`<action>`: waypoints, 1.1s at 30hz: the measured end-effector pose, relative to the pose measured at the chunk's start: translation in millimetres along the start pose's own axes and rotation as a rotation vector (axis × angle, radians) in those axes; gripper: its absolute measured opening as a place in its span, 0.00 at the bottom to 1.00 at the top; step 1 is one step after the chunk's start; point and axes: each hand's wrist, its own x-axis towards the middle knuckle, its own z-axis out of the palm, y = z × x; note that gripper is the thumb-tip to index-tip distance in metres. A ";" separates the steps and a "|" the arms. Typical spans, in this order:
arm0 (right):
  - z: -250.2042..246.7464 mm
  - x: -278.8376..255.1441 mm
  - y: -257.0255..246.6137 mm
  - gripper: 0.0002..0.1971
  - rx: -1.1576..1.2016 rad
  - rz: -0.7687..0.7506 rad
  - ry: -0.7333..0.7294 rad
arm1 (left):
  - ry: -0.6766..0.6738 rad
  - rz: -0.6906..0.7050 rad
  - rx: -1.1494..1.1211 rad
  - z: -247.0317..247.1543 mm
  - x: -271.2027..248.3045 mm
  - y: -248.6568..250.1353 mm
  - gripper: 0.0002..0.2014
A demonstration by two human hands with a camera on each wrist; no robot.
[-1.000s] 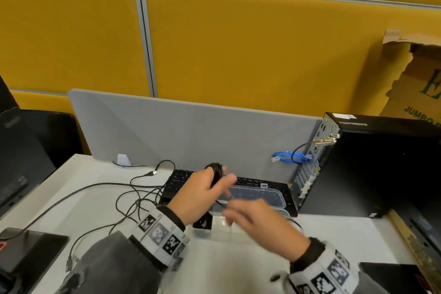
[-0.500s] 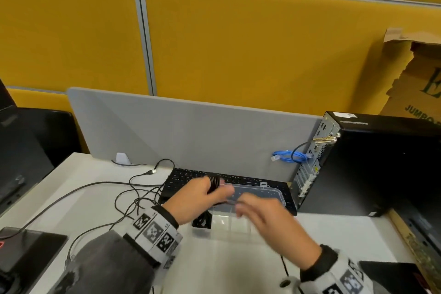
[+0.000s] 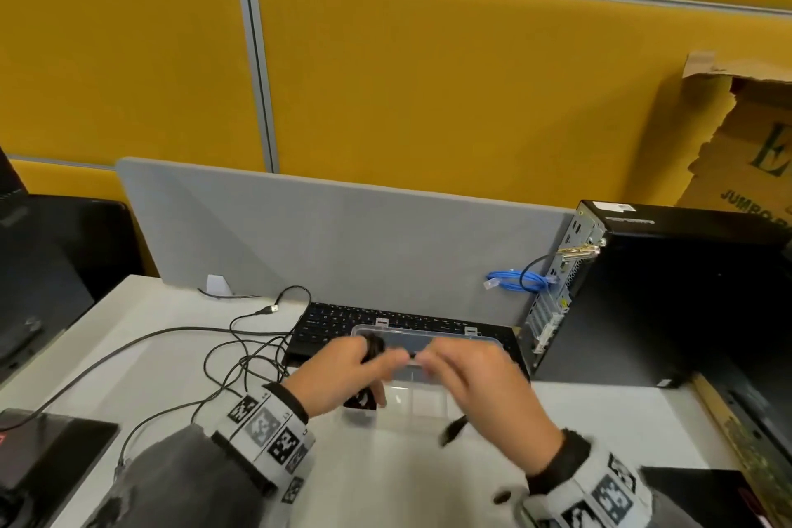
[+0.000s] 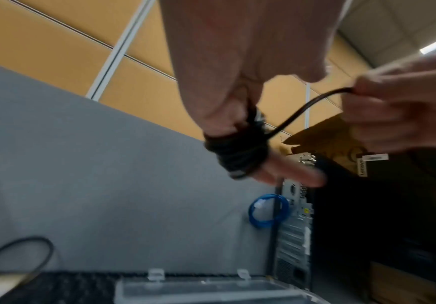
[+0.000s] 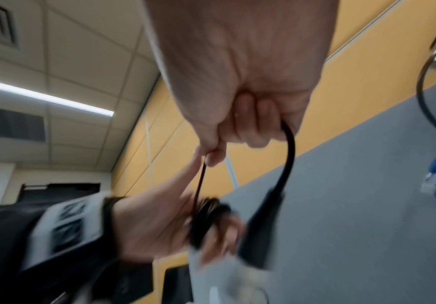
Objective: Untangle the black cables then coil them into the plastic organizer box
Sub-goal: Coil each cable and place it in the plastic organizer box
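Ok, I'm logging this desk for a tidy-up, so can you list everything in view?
Coiled cable: one, black, wound round left fingers.
Loose cables: several, black, desk left.
Organizer box: one, clear, open, below the hands.
Keyboard: one, black, behind box.
Computer tower: one, black, right.
Network cable: one, blue, by tower.
Cardboard box: one, brown, far right.
Left hand: holds coil.
Right hand: grips cable end.

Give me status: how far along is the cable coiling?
Done: one coil sits in the organizer box, far-left compartment. In hand: black cable wound round the left hand fingers; right hand pinches its short tail, plug dangling. Left: finish, box it, then the loose cables on the desk.
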 end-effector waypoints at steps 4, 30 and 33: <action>-2.9 15.5 10.6 0.14 0.177 0.060 0.186 | -0.280 0.116 -0.495 9.1 -11.1 14.9 0.11; -20.2 10.0 13.8 0.12 0.463 0.157 -0.189 | 0.360 0.099 -0.180 5.5 -13.8 16.5 0.14; -40.0 8.3 25.2 0.13 0.288 0.081 -0.078 | 0.398 0.114 -0.299 4.7 -16.8 17.9 0.18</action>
